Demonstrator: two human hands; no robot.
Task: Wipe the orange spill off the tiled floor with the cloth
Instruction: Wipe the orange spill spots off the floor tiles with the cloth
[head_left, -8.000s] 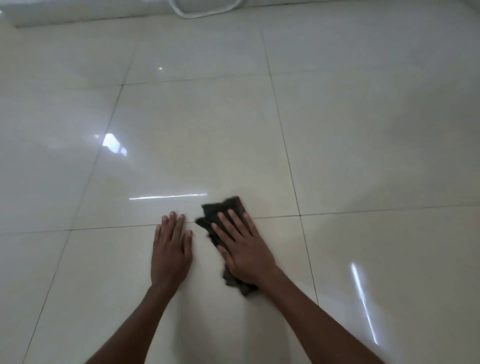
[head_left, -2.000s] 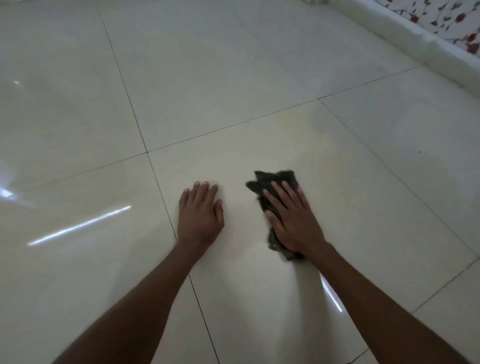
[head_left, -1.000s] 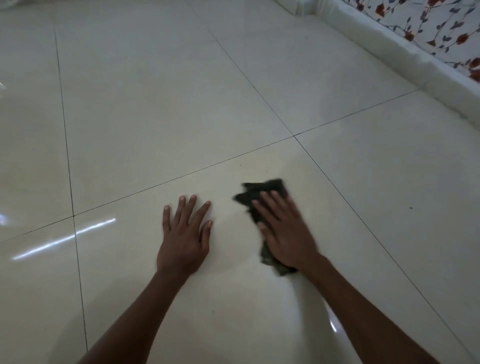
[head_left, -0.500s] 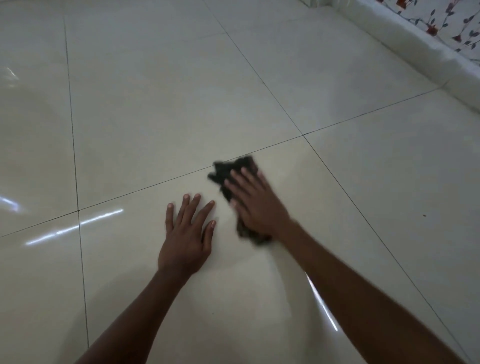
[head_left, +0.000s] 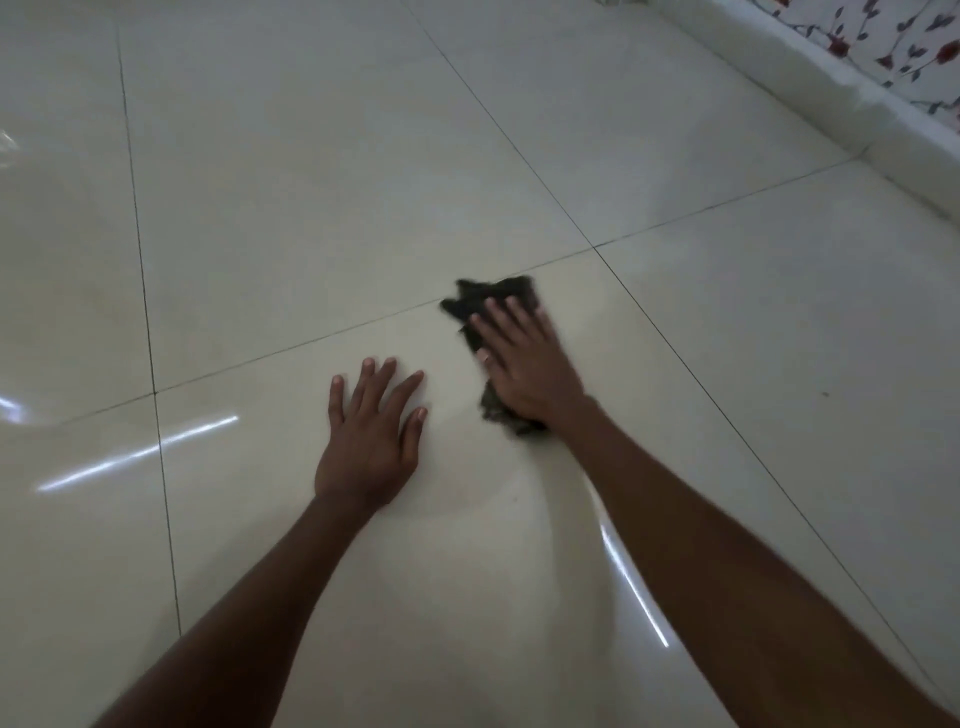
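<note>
Head view: my right hand (head_left: 524, 364) presses flat, fingers straight, on the dark cloth (head_left: 485, 304) at a tile seam; cloth edges show beyond my fingertips; my left hand (head_left: 371, 436) rests spread on the tiled floor (head_left: 311, 208) beside it.

Legible text, labels, brands, numbers, signs: none. The floor tiles (head_left: 322, 197) are plain and glossy, carrying only grout lines and light reflections. The dark cloth (head_left: 475, 306) shows no tag or print that can be made out. The wall covering (head_left: 914, 47) at the upper right bears a pattern of red flowers and dark leaves on stems, with no lettering.
</note>
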